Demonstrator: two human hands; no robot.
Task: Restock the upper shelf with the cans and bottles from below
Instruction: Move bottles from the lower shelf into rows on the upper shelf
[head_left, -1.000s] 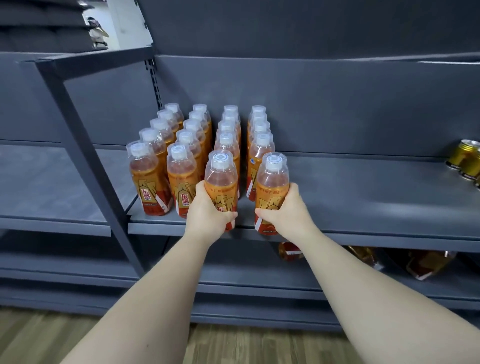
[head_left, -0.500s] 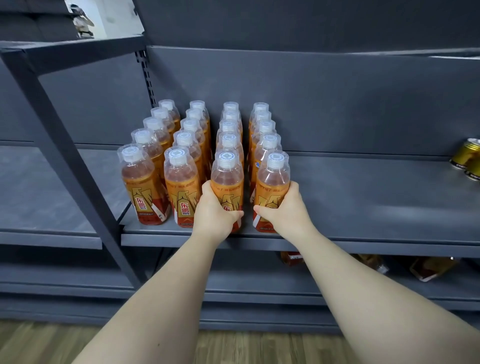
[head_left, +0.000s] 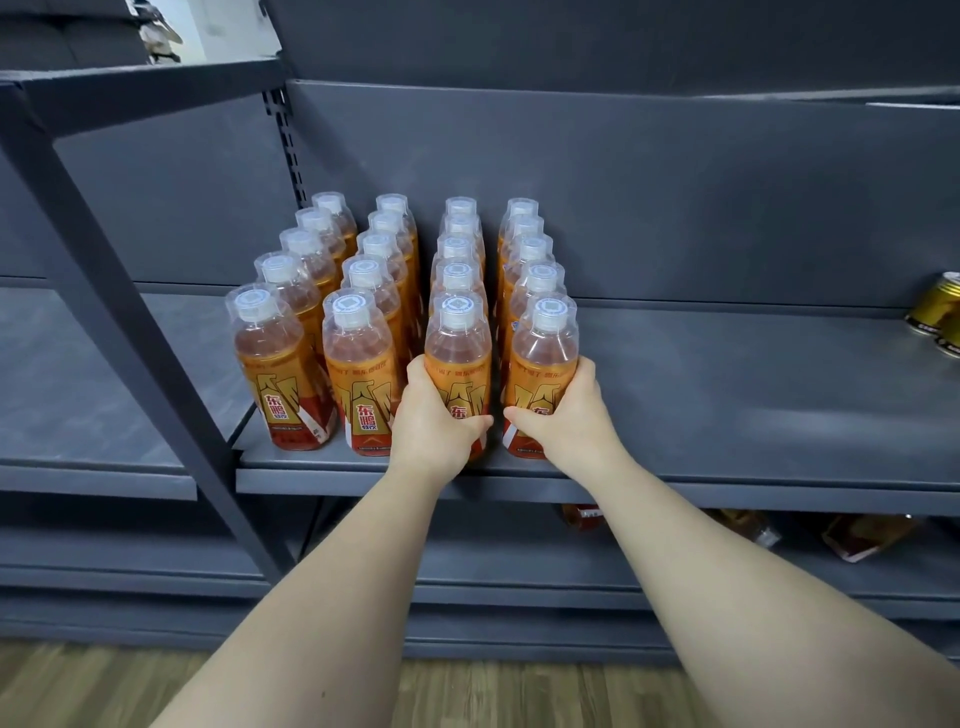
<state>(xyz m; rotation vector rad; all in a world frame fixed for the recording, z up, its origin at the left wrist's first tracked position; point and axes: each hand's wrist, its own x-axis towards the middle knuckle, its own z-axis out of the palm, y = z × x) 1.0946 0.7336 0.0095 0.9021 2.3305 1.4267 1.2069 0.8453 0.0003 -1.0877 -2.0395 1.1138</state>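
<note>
Several orange drink bottles with clear caps stand in rows on the grey upper shelf (head_left: 727, 467). My left hand (head_left: 434, 421) grips the front bottle (head_left: 458, 358) of the third row. My right hand (head_left: 563, 415) grips the front bottle (head_left: 543, 358) of the fourth row. Both bottles stand upright on the shelf near its front edge. Gold cans (head_left: 937, 312) sit at the far right of the same shelf. On the shelf below, bottles (head_left: 862, 535) lie on their sides, mostly hidden by the upper shelf.
A slanted grey shelf post (head_left: 130, 322) rises left of the bottles, with another shelf bay (head_left: 93, 467) beyond it. The upper shelf between the bottle rows and the cans is bare. Wood flooring (head_left: 467, 691) runs along the bottom.
Both hands have pushed their two bottles a little further back onto the shelf, up against the rows behind. The camera has moved closer and slightly left.
</note>
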